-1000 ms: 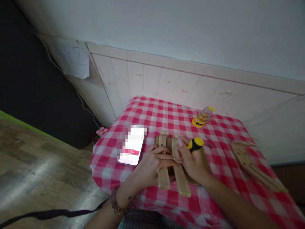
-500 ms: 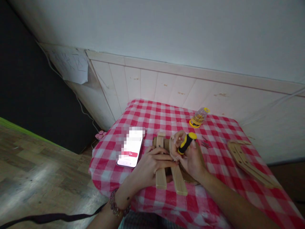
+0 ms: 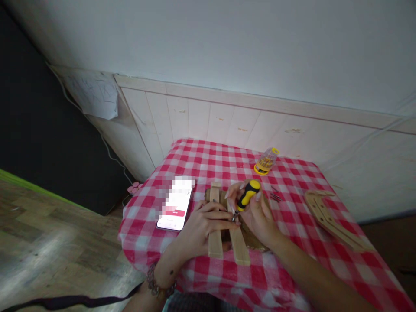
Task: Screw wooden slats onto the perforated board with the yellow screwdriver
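Note:
My right hand (image 3: 261, 223) grips a yellow and black screwdriver (image 3: 248, 196), held at a slant. Its metal tip points down at the right wooden slat (image 3: 239, 249), close to my left fingertips. Across this slat and the left wooden slat (image 3: 215, 246) lie the fingers of my left hand (image 3: 203, 223), pressing them together with the piece beneath. A brown, flat wooden-looking piece (image 3: 255, 239) lies under the slats, partly covered by my hands. A dark screw head (image 3: 214, 200) shows on the left slat. The exact contact of the tip is too small to tell.
Left of my hands lies a lit phone (image 3: 177, 206). A clear bit holder with a yellow base (image 3: 266, 161) stands at the back. Several screws (image 3: 275, 196) lie to the right, before curved wooden parts (image 3: 331, 221). A checked cloth (image 3: 201, 162) covers the table against the wall.
The screwdriver and my right hand have shifted slightly, and the metal shaft now shows below the handle. My left hand stays on the slats. The whole view has shifted a little.

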`<act>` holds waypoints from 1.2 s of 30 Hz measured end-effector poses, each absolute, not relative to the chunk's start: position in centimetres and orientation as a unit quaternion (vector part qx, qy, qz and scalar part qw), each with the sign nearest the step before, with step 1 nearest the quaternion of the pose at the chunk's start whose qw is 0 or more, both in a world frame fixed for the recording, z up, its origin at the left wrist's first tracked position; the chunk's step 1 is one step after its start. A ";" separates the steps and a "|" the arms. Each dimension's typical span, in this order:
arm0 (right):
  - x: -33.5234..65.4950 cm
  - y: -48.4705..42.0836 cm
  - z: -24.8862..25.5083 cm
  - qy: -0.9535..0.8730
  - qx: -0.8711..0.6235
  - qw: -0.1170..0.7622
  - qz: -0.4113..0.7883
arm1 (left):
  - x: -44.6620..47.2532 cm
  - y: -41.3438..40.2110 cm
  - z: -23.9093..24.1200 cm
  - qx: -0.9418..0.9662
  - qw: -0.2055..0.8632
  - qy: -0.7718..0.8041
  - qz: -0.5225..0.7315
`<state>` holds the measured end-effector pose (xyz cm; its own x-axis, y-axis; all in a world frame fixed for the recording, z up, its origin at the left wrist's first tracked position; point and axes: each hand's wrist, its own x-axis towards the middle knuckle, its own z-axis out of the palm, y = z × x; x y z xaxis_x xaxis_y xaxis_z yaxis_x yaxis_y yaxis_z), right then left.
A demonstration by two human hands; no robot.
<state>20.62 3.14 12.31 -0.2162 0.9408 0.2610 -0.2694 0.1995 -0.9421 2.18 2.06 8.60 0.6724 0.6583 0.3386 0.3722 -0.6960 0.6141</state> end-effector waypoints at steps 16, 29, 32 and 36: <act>20.3 2.9 13.3 -0.489 -0.229 0.553 0.635 | 2.3 1.9 9.0 0.869 0.275 0.305 0.276; 20.5 2.4 14.3 -0.550 -0.216 0.571 0.570 | 2.3 1.9 9.0 0.869 0.275 0.305 0.275; 20.3 2.2 14.9 -0.527 -0.215 0.556 0.606 | 2.3 1.9 9.1 0.870 0.270 0.309 0.274; 20.6 2.5 14.8 -0.523 -0.236 0.535 0.620 | 2.3 1.9 8.9 0.870 0.264 0.314 0.274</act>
